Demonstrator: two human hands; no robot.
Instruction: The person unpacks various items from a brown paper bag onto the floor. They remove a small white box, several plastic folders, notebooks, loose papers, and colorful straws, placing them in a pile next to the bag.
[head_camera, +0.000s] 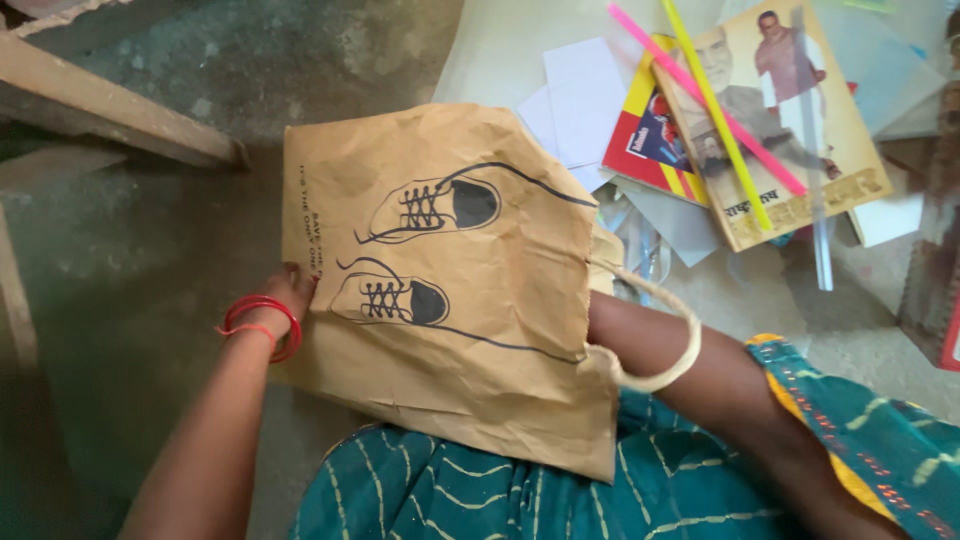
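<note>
A brown paper bag (470, 290) with a line drawing of two laced shoes lay across the person's lap, its mouth and twisted paper handle (655, 335) toward the right. The left hand (285, 300) pinched the bag's closed left edge, fingers mostly hidden behind the paper. The right forearm (680, 365) ran into the bag's mouth; the right hand was hidden inside, so its grip could not be told. Beyond the bag, on the floor (150, 250), lay white sheets (585, 100), a red-and-yellow booklet (650, 135), a tan portrait booklet (775, 130) and pink (700, 95) and yellow strips (715, 110).
</note>
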